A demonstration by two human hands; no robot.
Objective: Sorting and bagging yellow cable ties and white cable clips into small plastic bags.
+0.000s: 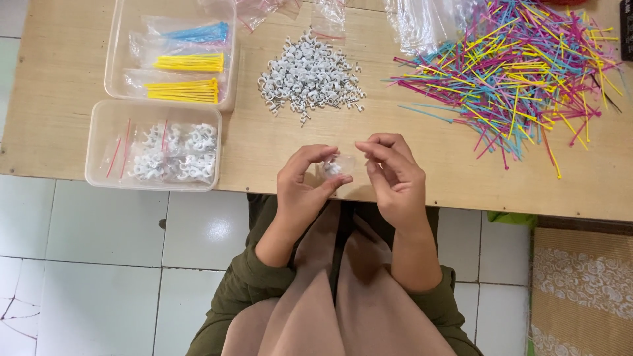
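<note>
Clear plastic lidless tubs (153, 144) of bagged white clips and bundled ties sit far left of the left hand (304, 184), whose thumb and fingers pinch a small clear plastic bag of white clips (334, 167). Beside it the right hand (393, 175), fingers curled, steadies the bag's mouth. Beyond both lie loose white cable clips (310, 76); further right, colourful cable ties (521, 69) cover the wooden table (448, 178) above white floor tiles (99, 264).

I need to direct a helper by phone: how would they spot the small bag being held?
On the wooden table, look at the near edge, below the heap of white cable clips. The small clear bag sits between left hand and right hand, the only bag off the table.
</note>
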